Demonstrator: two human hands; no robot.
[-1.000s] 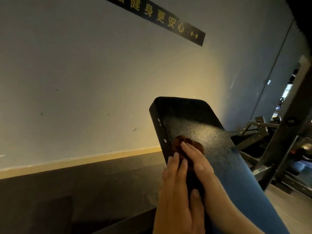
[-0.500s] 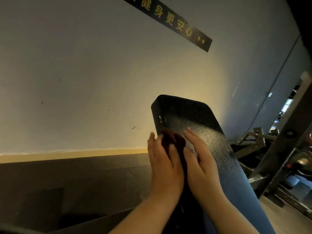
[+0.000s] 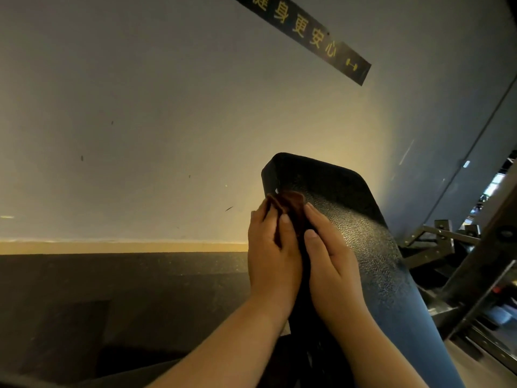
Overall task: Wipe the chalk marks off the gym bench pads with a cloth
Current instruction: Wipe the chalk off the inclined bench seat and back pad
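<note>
While the cloth [image 3: 289, 203] is pinched between thumb and fingers of the left hand [image 3: 270, 253] at the left edge of the bench pad [image 3: 349, 219], centre frame, and the right hand [image 3: 333, 261] is laid flat alongside, the chalk fleck [image 3: 277, 191] just above could be smeared, not lifted, by bunched fabric.

a gym: padded bench [image 3: 349, 219], steel machine frames [image 3: 436, 236], dumbbell-marked wall sign [image 3: 321, 43].

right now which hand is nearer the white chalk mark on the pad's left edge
Left. The left hand holds the cloth at that edge, just below the chalk mark; the right hand lies flat on the pad, further right.
</note>
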